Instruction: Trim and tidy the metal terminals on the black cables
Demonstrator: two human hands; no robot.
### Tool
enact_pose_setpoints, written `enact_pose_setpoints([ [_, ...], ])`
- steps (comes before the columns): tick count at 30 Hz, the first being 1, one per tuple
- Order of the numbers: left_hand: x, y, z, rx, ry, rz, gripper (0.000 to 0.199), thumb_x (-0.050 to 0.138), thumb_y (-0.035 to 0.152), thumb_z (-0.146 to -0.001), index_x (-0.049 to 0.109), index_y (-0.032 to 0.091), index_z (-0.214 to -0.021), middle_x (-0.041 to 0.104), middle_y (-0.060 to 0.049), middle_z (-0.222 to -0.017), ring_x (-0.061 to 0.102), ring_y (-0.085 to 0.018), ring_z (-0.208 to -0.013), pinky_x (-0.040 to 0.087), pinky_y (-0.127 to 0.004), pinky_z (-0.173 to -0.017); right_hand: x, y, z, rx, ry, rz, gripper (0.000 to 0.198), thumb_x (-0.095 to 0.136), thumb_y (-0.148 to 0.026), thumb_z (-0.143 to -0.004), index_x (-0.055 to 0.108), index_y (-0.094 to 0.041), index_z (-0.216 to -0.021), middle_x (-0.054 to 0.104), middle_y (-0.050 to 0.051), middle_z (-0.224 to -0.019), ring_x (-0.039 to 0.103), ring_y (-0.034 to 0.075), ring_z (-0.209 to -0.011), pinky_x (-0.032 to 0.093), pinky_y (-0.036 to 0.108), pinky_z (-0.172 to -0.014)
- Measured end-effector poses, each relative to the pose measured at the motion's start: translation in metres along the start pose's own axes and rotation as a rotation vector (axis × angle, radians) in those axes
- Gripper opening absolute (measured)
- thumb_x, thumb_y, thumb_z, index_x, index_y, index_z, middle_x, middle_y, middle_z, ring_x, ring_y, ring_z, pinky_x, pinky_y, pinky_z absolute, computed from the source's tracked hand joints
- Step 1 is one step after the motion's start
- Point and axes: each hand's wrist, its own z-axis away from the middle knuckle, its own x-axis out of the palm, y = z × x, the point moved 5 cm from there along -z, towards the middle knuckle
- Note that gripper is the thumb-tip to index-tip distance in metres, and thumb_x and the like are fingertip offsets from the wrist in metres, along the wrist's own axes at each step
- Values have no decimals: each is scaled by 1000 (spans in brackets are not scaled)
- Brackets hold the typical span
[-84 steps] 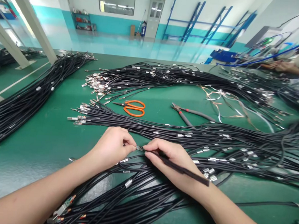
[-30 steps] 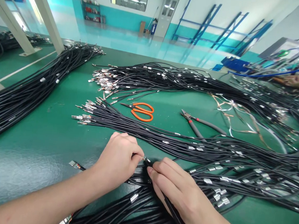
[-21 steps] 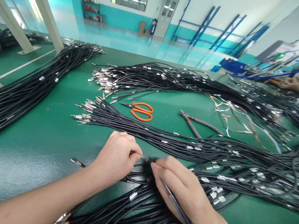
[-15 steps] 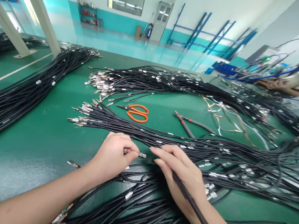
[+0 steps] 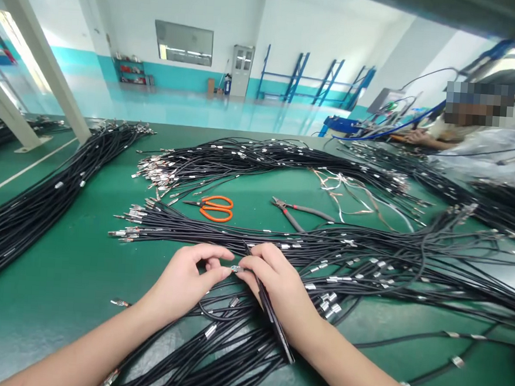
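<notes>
Thumb and fingers of my left hand [image 5: 190, 276] are pinched at a small metal terminal [image 5: 236, 268] on a cable end; the cable behind it is mostly hidden by the hand. My right hand [image 5: 277, 282] is closed around slim black tweezers [image 5: 270, 317], held slantwise across the palm like a pen. Its thumb and fingertips meet the terminal from the right. Beneath both hands lies a bundle of black cables [image 5: 224, 343] with silver sleeves. Just beyond, another cable bundle [image 5: 202, 230] has its metal-tipped ends pointing left.
Orange-handled scissors [image 5: 216, 208] and grey-and-red cutting pliers [image 5: 300, 213] lie behind the near bundle. Further back are a large cable bundle [image 5: 260, 155] and loose ties [image 5: 345, 193]. More cables [image 5: 40, 201] run along the left by a post [image 5: 51, 55]. A co-worker [image 5: 469, 125] sits at far right.
The view has tilted up and shifted right. My right hand has come in to the left hand, so its fingertips now meet the terminal, which earlier stuck out free from the left pinch.
</notes>
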Motion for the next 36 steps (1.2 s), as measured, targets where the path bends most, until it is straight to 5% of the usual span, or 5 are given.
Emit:
enact_pose_setpoints([
  [6,1,9,4,203,46,-174,17,55,18,-76,71,21,-82,55,1,-59,50,-13,-59,38,-25,-58,1,4,3,36,25,-101,10,48,-15,-84,56,-15,-79,49,3,-76,48,14,-73,42,25,-65],
  [29,3,3,5,-49,-139,187,17,56,25,-75,69,20,-83,65,-2,-80,50,-18,-87,33,-32,-84,-9,2,2,-45,154,-238,6,53,-13,-81,56,-17,-77,46,1,-75,48,10,-69,42,20,-61],
  [36,5,1,4,-143,-173,408,15,63,26,-69,70,15,-77,59,-1,-72,49,-13,-66,37,-26,-67,-8,3,1,-35,153,-262,6,54,-15,-81,58,-16,-76,46,1,-74,48,10,-68,42,21,-61],
])
